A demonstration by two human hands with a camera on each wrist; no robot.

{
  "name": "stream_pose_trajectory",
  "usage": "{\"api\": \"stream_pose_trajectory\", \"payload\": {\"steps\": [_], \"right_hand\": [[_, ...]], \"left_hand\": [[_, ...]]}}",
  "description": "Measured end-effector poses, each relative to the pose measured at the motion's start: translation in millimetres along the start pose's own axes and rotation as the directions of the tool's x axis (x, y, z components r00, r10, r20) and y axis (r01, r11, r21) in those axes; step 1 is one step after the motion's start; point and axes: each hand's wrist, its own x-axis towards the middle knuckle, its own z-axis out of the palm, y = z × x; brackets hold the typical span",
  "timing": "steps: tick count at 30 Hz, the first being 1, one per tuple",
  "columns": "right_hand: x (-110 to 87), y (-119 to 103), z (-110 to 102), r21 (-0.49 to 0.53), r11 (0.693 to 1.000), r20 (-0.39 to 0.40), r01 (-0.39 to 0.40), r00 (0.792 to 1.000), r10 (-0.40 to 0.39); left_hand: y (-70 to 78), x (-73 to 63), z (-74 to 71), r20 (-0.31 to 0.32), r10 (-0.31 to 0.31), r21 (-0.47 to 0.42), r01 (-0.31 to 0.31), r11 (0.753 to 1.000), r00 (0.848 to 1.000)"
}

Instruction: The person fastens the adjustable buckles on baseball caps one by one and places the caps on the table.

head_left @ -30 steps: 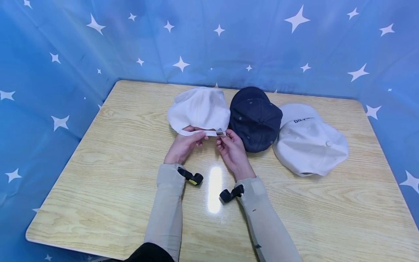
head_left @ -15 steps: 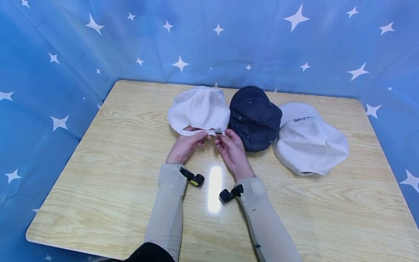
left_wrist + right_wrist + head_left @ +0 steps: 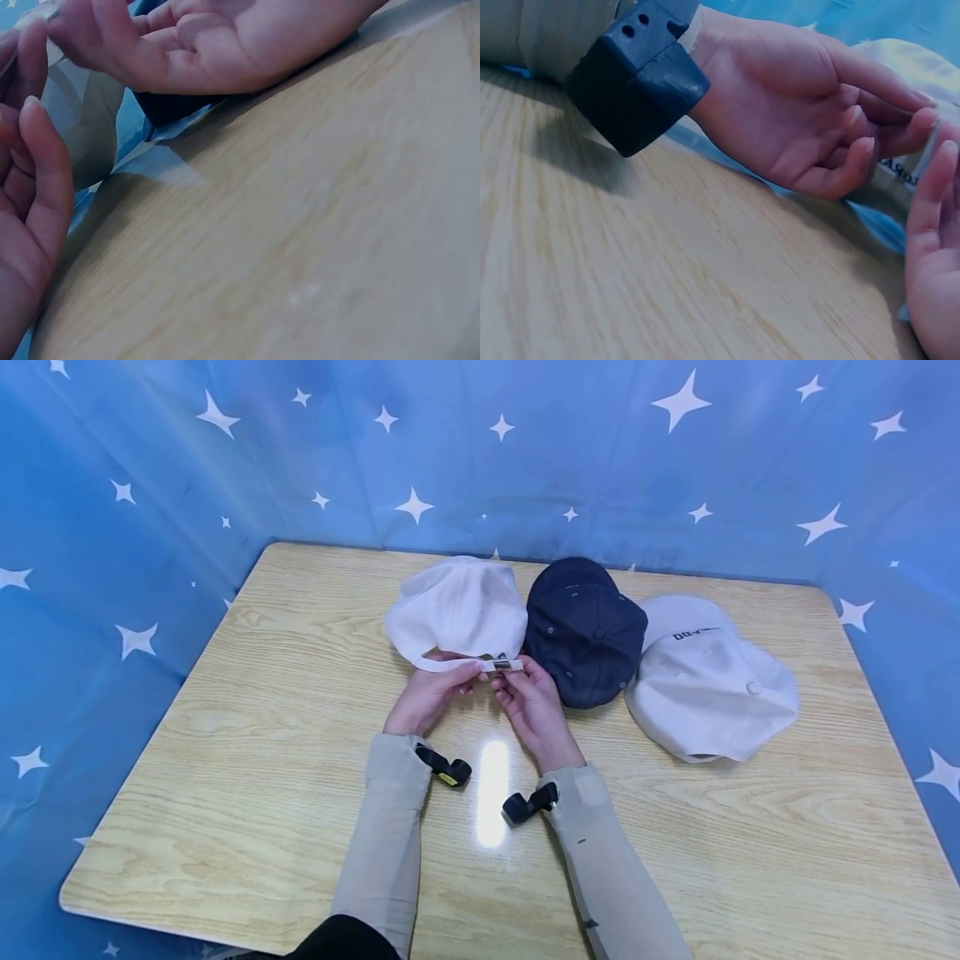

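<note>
A white baseball cap (image 3: pixel 461 602) rests at the far middle of the table with its back opening toward me. Across that opening runs the cap's white strap (image 3: pixel 442 666), with a metal buckle (image 3: pixel 502 665) near its right end. My left hand (image 3: pixel 427 695) pinches the strap just left of the buckle, thumb on top. The right hand (image 3: pixel 534 708) pinches the strap's end at the buckle's right side between thumb and fingers. In the right wrist view, the right hand's (image 3: pixel 780 105) other fingers are curled in. The strap's held part is mostly hidden in both wrist views.
A navy cap (image 3: pixel 585 635) lies against the white cap's right side. Further right is another white cap (image 3: pixel 712 685) with dark lettering. All sit on a wooden table (image 3: pixel 225 760), backed by a blue curtain (image 3: pixel 480 460) with white stars.
My left hand has shifted slightly right along the strap toward the buckle. The strap's end now shows further out to the right of the buckle. The right hand has barely moved.
</note>
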Motion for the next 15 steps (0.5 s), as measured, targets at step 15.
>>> {"api": "stream_pose_trajectory", "payload": {"steps": [15], "right_hand": [[-0.5,1.1,0.9,-0.075,0.997,-0.018,0.007,1.000,-0.008]], "left_hand": [[-2.8,1.5,5.5,0.018,0.026,0.024,-0.026,0.999,1.000]]}}
